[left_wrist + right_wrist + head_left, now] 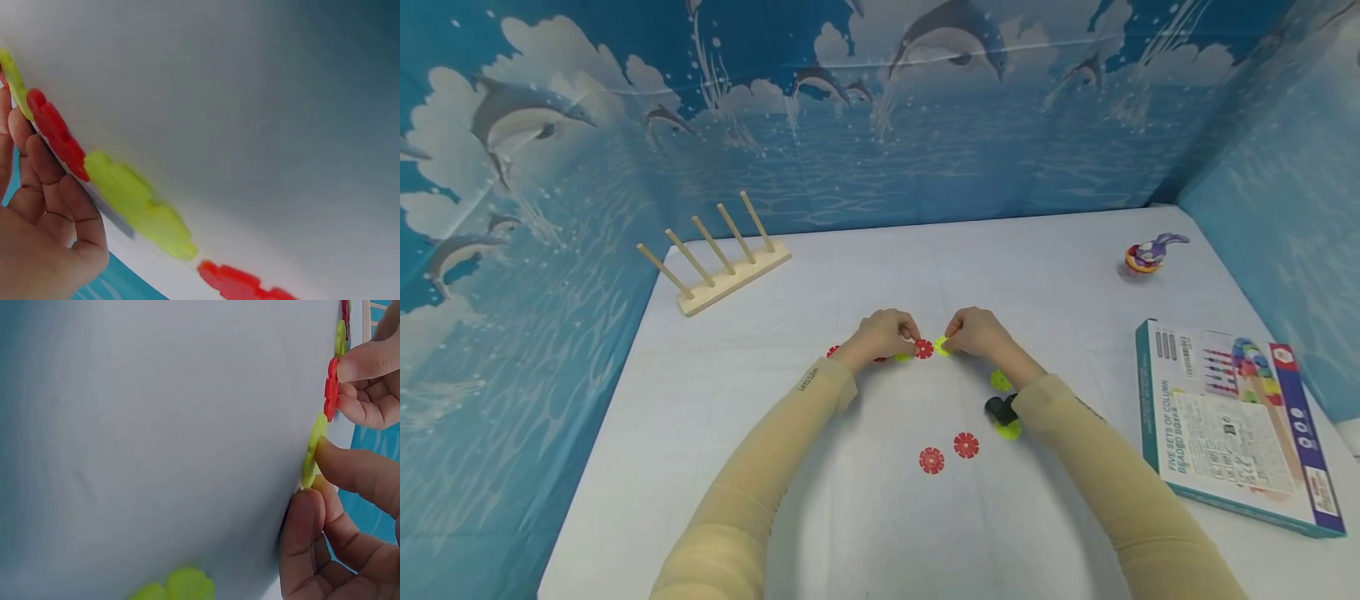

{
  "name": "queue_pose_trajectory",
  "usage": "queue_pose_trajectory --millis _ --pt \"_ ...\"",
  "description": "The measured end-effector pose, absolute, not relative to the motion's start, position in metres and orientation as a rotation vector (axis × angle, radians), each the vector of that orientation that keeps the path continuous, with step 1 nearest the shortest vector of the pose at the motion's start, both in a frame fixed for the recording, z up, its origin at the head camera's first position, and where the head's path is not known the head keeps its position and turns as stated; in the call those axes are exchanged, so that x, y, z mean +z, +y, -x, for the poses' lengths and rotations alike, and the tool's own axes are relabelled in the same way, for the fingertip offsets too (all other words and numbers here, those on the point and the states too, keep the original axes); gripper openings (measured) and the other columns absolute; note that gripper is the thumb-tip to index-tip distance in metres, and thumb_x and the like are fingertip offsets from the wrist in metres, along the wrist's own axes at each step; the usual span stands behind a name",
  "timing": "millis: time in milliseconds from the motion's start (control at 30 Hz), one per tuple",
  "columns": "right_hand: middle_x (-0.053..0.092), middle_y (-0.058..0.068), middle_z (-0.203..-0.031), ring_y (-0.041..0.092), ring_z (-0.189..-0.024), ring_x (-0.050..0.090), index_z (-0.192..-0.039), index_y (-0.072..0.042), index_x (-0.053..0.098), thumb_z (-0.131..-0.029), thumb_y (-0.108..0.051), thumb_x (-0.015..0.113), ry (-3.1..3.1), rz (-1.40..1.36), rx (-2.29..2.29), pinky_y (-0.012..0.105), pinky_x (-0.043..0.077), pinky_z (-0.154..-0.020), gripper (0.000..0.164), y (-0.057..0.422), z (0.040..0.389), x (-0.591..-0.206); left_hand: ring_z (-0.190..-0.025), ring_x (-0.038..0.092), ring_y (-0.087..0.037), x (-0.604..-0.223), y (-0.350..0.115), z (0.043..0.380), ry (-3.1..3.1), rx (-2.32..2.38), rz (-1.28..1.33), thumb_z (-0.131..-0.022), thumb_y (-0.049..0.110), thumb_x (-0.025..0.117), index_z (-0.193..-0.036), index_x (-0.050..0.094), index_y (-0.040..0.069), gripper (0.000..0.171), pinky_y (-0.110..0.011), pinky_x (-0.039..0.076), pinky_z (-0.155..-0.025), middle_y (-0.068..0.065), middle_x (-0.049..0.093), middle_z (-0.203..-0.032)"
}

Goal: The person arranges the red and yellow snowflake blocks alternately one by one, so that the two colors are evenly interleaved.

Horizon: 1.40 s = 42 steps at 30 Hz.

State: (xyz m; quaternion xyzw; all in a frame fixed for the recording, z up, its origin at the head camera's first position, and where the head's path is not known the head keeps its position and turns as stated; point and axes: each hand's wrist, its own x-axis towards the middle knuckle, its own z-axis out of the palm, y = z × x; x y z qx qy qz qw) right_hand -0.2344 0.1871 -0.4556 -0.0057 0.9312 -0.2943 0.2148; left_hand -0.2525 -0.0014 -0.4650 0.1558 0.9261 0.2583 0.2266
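Red and yellow notched plastic discs lie in a curved row on the white table. My left hand (883, 335) pinches a red disc (923, 348) at its edge, thumb on its face in the right wrist view. Beside it, my right hand (981, 333) pinches a yellow disc (314, 450) between thumb and fingers. These two discs sit very close together, edge to edge. Left of them the row alternates in colour, with a red disc (56, 131) and a yellow disc (134, 206) under the left hand. The left forearm partly hides that stretch in the head view.
Two red discs (966, 445) lie nearer me. Yellow discs (1000, 381) and a black object (1000, 410) sit by the right sleeve. A wooden peg stand (733, 279) stands back left; a purple toy (1150, 252) and flat box (1232, 425) are on the right.
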Motion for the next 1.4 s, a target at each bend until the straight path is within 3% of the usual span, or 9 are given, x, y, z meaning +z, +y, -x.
queue_pose_trajectory --millis 300,733,1167,1400 --pt "0.063 0.010 -0.092 0.019 -0.080 0.055 -0.097 -0.003 0.065 -0.086 -0.017 0.073 2.574 0.009 -0.840 0.026 0.042 -0.068 0.020 0.189 0.236 -0.460 -0.085 0.055 -0.015 -0.462 0.002 0.255 2.571 0.661 -0.441 -0.091 0.026 0.069 -0.102 0.068 0.015 0.015 -0.042 0.037 -0.097 0.001 0.064 -0.093" --pt "0.063 0.011 -0.092 0.020 -0.082 0.055 -0.096 -0.002 0.065 -0.086 -0.016 0.073 2.569 0.033 -0.868 0.026 0.042 -0.069 0.019 0.192 0.235 -0.462 -0.097 0.058 -0.015 -0.468 0.021 0.257 2.580 0.698 -0.523 -0.091 0.025 0.071 -0.103 0.071 0.015 0.015 -0.044 0.038 -0.099 0.001 0.069 -0.100" --pt "0.064 0.008 -0.085 0.017 -0.075 0.055 -0.096 -0.002 0.066 -0.088 -0.016 0.070 2.584 0.066 -0.863 0.024 0.042 -0.064 0.016 0.193 0.233 -0.463 -0.093 0.061 -0.012 -0.471 0.028 0.255 2.602 0.717 -0.472 -0.088 0.026 0.075 -0.100 0.073 0.017 0.016 -0.045 0.036 -0.102 0.004 0.071 -0.096" --pt "0.066 0.010 -0.093 0.019 -0.082 0.057 -0.103 -0.001 0.066 -0.092 -0.018 0.065 2.572 0.088 -0.908 0.028 0.044 -0.071 0.021 0.196 0.227 -0.456 -0.088 0.060 -0.012 -0.471 0.029 0.255 2.589 0.759 -0.438 -0.087 0.024 0.075 -0.098 0.073 0.017 0.014 -0.045 0.035 -0.105 0.005 0.070 -0.092"
